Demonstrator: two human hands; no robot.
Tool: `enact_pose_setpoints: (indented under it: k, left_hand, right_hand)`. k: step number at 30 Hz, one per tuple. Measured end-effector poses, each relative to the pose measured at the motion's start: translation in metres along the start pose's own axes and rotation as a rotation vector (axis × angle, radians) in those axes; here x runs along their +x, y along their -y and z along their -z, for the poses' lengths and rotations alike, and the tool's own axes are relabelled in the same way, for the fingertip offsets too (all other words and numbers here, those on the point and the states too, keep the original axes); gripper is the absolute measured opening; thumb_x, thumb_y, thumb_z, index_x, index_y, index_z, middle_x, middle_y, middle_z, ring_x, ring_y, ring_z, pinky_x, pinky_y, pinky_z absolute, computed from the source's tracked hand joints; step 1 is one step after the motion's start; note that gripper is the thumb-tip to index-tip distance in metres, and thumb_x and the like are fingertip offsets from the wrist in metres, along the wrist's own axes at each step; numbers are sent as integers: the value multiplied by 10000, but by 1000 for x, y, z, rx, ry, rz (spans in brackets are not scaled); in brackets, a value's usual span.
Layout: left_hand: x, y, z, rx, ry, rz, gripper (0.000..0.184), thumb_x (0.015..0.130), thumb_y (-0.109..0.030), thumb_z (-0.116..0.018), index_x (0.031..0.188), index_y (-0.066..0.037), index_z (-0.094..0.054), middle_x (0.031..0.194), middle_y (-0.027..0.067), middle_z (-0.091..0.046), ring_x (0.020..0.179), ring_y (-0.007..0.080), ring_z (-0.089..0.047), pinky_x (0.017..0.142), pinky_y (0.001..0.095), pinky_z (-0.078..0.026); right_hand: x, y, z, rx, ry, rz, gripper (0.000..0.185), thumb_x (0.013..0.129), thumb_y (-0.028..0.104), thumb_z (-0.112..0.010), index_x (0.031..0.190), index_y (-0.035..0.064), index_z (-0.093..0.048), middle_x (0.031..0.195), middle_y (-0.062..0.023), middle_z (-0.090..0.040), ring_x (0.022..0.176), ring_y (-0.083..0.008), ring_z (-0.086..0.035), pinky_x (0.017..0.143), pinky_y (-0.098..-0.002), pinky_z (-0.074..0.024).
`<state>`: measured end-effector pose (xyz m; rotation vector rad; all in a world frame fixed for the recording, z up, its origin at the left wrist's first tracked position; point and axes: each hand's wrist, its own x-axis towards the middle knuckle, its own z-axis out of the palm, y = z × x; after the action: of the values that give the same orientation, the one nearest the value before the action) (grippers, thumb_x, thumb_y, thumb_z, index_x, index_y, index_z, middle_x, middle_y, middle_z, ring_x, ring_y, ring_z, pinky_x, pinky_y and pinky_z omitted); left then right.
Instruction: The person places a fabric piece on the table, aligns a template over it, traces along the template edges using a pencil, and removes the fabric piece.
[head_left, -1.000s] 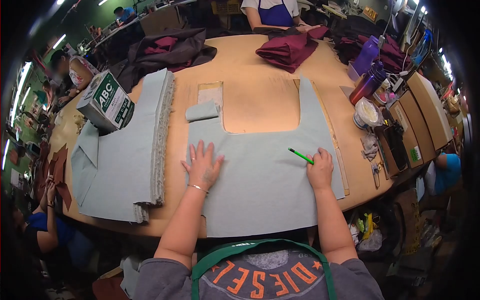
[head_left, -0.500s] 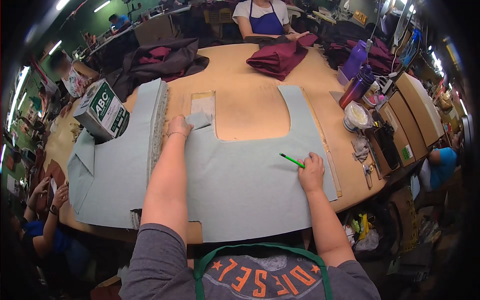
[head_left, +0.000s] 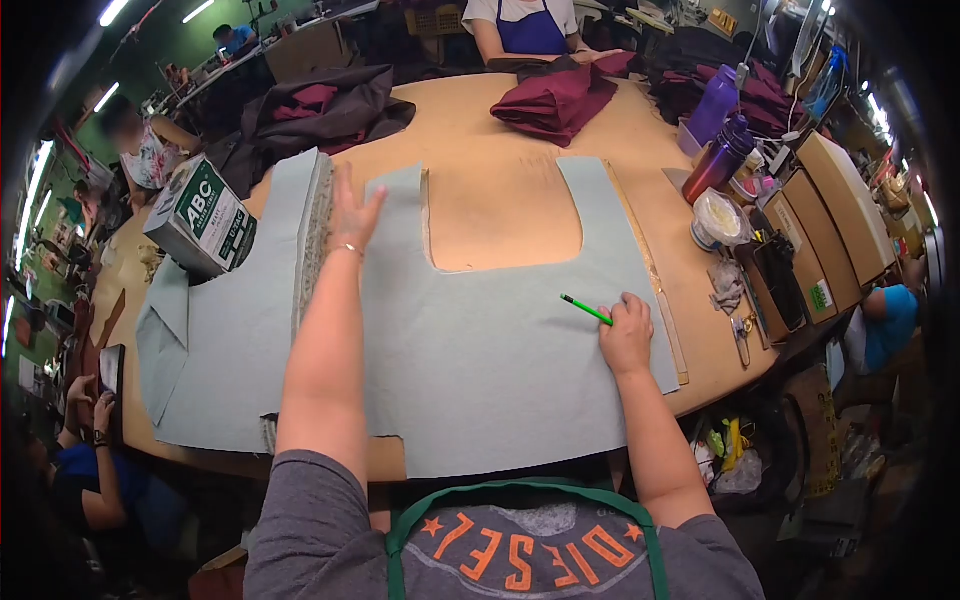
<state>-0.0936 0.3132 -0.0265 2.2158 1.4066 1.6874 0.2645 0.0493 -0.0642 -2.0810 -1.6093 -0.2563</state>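
A pale blue-grey cloth piece (head_left: 500,370) with a deep U-shaped cut-out lies spread in front of me. My left hand (head_left: 354,212) is open, fingers stretched away from me, beside the cloth's left upper strip and along the edge of a thick stack of the same cloth (head_left: 235,350). Whether it touches the cloth I cannot tell. My right hand (head_left: 627,335) rests on the cloth's right side, closed around a green pencil (head_left: 584,308) that points up and to the left.
A white-and-green ABC can (head_left: 212,218) stands on the left stack. Maroon cloth (head_left: 555,105) lies at the far side by a person in a blue apron (head_left: 530,30). Bottles (head_left: 718,155), a plastic tub (head_left: 718,222) and cardboard boxes (head_left: 830,220) line the right edge.
My left hand has moved forward and opened. The cloth's left upper strip, folded back before, now lies flat over the pale board. My right hand keeps the pencil in nearly the same place.
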Motion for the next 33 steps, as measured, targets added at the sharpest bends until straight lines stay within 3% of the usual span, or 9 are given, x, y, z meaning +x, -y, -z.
enact_pose_setpoints:
  k: [2, 4, 7, 16, 19, 22, 25, 27, 33]
  left_hand:
    - [-35, 0, -4, 119, 273, 66, 685, 776, -374, -617, 1321, -74, -330, 1376, 211, -268, 1280, 373, -228, 1025, 478, -232]
    - [-55, -66, 10, 354, 591, 352, 653, 808, -453, -539, 1340, -147, -316, 1418, 142, -219, 1310, 359, -160, 999, 605, -161]
    - [-79, -84, 3, 437, 805, 425, 587, 835, -494, -460, 1340, -226, -329, 1438, 86, -193, 1331, 314, -121, 947, 687, -104]
    - [-80, -79, -5, 431, 727, 357, 528, 851, -471, -436, 1298, -191, -400, 1427, 70, -227, 1331, 307, -121, 966, 662, -112]
    - [-82, -70, -8, 458, 527, 181, 483, 854, -423, -471, 1243, -138, -447, 1395, 78, -274, 1326, 300, -141, 967, 654, -158]
    - [-99, -99, 14, 393, 486, 118, 456, 845, -391, -501, 1197, -102, -478, 1370, 89, -306, 1320, 309, -155, 955, 655, -184]
    - [-137, -156, 56, 440, 693, 332, 562, 822, -445, -512, 1256, -100, -419, 1394, 101, -262, 1322, 326, -140, 947, 671, -166]
    - [-159, -169, 75, 481, 784, 423, 636, 805, -488, -511, 1301, -117, -370, 1414, 105, -227, 1325, 333, -125, 936, 685, -150]
    - [-158, -141, 91, 507, 824, 402, 703, 787, -546, -493, 1346, -160, -313, 1438, 99, -183, 1332, 323, -104, 935, 690, -112]
  right_hand:
    - [1, 0, 0, 1, 4, -3, 216, 779, 212, -596, 784, -3, -580, 1076, -162, -522, 1049, -322, -457, 848, -457, -390]
    - [0, -1, -1, 0, 3, 1, 214, 783, 211, -592, 785, -3, -580, 1078, -162, -521, 1052, -323, -455, 847, -458, -390]
    - [0, 0, 0, -7, 8, 2, 213, 784, 208, -591, 785, -5, -580, 1076, -164, -521, 1050, -325, -456, 845, -458, -390]
    - [5, 0, -6, -18, -16, 16, 214, 782, 210, -593, 779, -4, -580, 1072, -169, -520, 1047, -326, -457, 846, -455, -392]
    - [10, 0, -11, -9, -25, 15, 210, 778, 213, -595, 780, 4, -586, 1080, -168, -522, 1047, -321, -460, 848, -456, -393]
    - [6, -6, -3, -16, -33, 83, 162, 762, 167, -591, 785, 7, -574, 1005, -167, -534, 964, -328, -488, 800, -436, -409]
    - [12, -36, 29, 180, 177, -188, 119, 737, 100, -586, 801, 6, -552, 909, -163, -531, 859, -343, -499, 742, -420, -415]
    - [6, -79, 31, 76, -31, -143, 125, 708, 52, -587, 814, 6, -536, 832, -158, -514, 793, -356, -492, 709, -416, -408]
    - [-2, -93, 26, -103, -120, -229, 132, 741, 100, -609, 825, 17, -549, 833, -164, -527, 805, -356, -500, 725, -417, -413]
